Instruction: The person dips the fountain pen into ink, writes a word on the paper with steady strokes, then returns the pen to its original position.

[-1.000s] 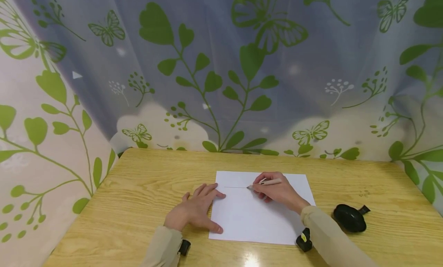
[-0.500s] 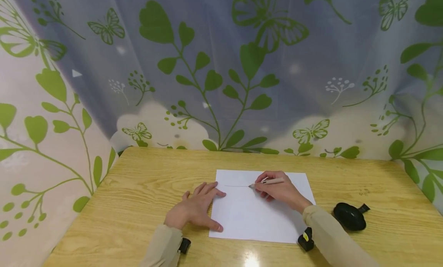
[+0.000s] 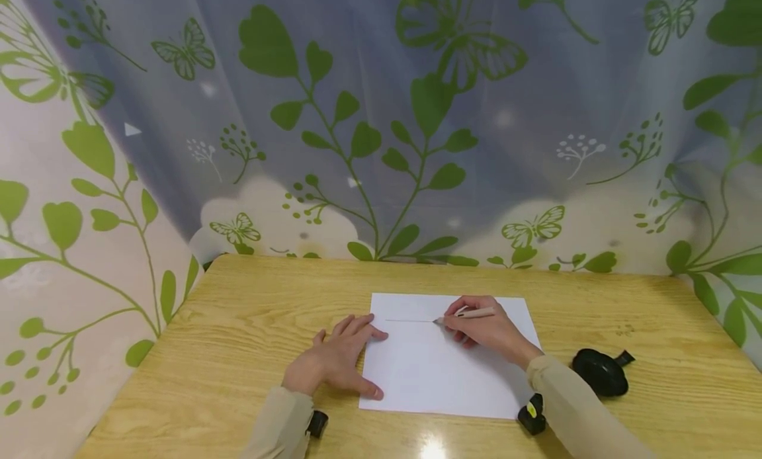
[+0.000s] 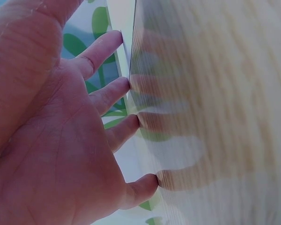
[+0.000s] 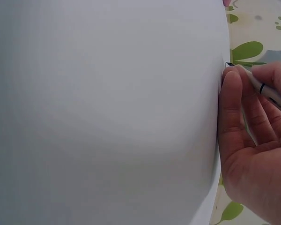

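Near the far edge of the desk (image 3: 208,353), the right hand (image 3: 489,333) pinches the pen (image 3: 476,312), tip toward the desk's left edge, at the end of the line (image 3: 411,321) on the paper (image 3: 428,379), whose left side the spread left hand (image 3: 333,363) touches.

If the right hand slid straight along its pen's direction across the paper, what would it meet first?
Likely the left hand, at the left edge of the paper; exact alignment is hard to judge.

the sheet (image 3: 417,376) looks smooth matt paper, the table (image 3: 226,327) glossy grained wood, the curtain (image 3: 512,155) cloth.
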The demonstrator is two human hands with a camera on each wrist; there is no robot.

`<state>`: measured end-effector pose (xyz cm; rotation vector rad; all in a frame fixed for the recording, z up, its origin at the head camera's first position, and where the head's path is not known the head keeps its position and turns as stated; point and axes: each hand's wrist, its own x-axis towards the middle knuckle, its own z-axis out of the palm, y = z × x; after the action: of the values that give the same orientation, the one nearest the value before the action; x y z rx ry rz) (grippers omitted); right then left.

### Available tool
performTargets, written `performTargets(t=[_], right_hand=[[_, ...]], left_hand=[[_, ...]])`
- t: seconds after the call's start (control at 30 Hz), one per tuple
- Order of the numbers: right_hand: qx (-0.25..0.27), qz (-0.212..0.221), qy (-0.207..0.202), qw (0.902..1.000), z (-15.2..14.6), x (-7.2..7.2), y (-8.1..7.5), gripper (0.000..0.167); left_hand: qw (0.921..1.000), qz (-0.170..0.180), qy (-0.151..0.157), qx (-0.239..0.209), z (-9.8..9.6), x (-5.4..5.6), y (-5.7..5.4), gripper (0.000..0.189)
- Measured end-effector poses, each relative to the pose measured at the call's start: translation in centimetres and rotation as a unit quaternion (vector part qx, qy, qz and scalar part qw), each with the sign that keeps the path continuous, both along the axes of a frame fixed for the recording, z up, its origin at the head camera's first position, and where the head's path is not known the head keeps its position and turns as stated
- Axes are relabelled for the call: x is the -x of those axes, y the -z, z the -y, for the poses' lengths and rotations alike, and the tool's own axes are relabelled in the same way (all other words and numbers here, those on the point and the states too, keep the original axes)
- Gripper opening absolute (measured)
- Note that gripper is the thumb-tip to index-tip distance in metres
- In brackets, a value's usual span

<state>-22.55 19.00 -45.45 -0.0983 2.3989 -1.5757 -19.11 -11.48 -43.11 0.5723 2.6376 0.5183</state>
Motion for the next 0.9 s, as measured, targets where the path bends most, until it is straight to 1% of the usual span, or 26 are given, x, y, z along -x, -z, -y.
performTargets(t=[0.43,0.73,0.9], right_hand=[[-0.008,0.004,0.021,0.9997,-0.44,-0.26,-0.05,0.022],[-0.016,-0.003,0.024,0.9996,-0.87,-0.49,-0.08,0.023],[-0.019,0.001,0.026,0.9995,-1.02,-0.58,-0.19,0.024]], left_hand=[[1.0000,-0.002,0.002,-0.007,0.07,-0.01,-0.01,0.089],[1.0000,-0.003,0.002,-0.007,0.11,0.05,0.08,0.089],[0.9999,-0.006,0.002,-0.011,0.10,0.01,0.18,0.089]])
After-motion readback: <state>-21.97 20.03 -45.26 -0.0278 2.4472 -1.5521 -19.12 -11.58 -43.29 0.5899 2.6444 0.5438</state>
